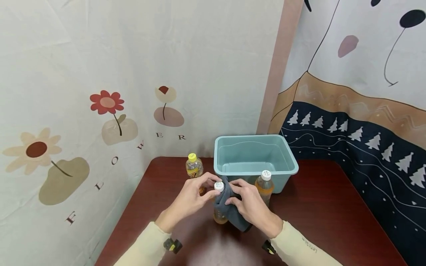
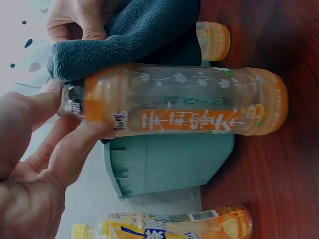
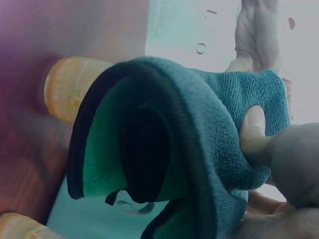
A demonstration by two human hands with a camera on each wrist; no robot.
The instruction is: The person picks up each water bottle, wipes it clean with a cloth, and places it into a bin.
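A clear plastic bottle (image 2: 189, 99) with a white cap and orange label stands at the front middle of the table, in front of the blue-green bin. At its neck, just below the cap (image 1: 218, 186), my left hand (image 1: 193, 194) grips it between thumb and fingers. My right hand (image 1: 249, 201) holds a dark grey-blue cloth (image 1: 234, 218) against the bottle's upper right side. In the right wrist view the cloth (image 3: 214, 119) droops in a fold with a dark edge, its thumb pressed on top, and covers much of the bottle.
Behind the hands sits the blue-green plastic bin (image 1: 256, 173). A yellow-capped bottle (image 1: 194, 168) stands to its left, and another white-capped bottle (image 1: 265, 186) stands before its right side. The dark red table (image 1: 319, 221) meets printed cloth hangings at back and right.
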